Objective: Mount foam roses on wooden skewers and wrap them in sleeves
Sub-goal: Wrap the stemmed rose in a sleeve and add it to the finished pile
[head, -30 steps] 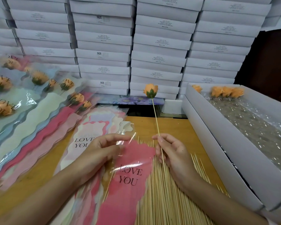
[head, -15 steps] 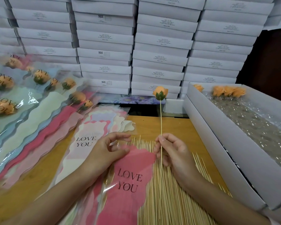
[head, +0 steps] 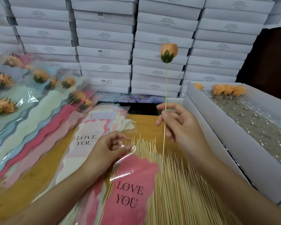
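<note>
Pinching a wooden skewer [head: 166,82] between thumb and fingertips, the right hand [head: 180,125] holds a mounted orange foam rose [head: 169,51] upright above the pile of loose skewers [head: 182,192] spread across the counter [head: 143,122]. The other fingers of that hand are loosely curled, clear of the stick. The stick's lower end drops in front of the pile; whether it touches cannot be told.

At the pile's left edge, the left hand [head: 107,150] pinches the clear top lip of a pink sleeve [head: 133,184] printed "LOVE YOU", thumb and forefinger closed on the film. The sleeve lies flat over the left part of the pile.

Just left of the pile lies a stack of unused sleeves [head: 91,132] in pastel shades. Farther left is a fanned row of wrapped roses [head: 39,75], with their heads pointing away from the person. Right of the pile stands an open white box [head: 217,127] lined with crinkled clear film, a few orange rose heads [head: 228,90] at its far end. Beyond the pile, stacks of closed white cartons [head: 104,38] fill the background.
</note>
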### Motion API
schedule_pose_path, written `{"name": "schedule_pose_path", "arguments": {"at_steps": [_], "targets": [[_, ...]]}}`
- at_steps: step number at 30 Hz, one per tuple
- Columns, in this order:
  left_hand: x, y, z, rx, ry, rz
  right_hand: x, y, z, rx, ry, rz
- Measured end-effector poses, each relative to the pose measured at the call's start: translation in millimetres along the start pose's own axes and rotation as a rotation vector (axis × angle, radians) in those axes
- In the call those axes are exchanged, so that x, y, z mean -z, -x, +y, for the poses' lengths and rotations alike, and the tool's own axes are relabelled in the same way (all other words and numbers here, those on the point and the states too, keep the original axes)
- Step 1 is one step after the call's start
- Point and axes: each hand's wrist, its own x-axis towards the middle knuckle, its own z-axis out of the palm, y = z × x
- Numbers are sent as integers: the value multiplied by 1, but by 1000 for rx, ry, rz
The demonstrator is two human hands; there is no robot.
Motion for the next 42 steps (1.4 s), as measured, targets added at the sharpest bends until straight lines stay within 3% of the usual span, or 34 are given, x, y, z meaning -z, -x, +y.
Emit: {"name": "schedule_pose_path", "arguments": {"at_steps": [14, 33, 42], "targets": [[-1, -2, -3, -45, -106, -28, 8, -41, -1, 157, 192, 264], [-3, 1, 3, -145, -132, -10, -1, -43, 34, -152, 23, 149], [-1, 1, 4, -141, -168, 57, -9, -36, 38, -274, 102, -45]]}}
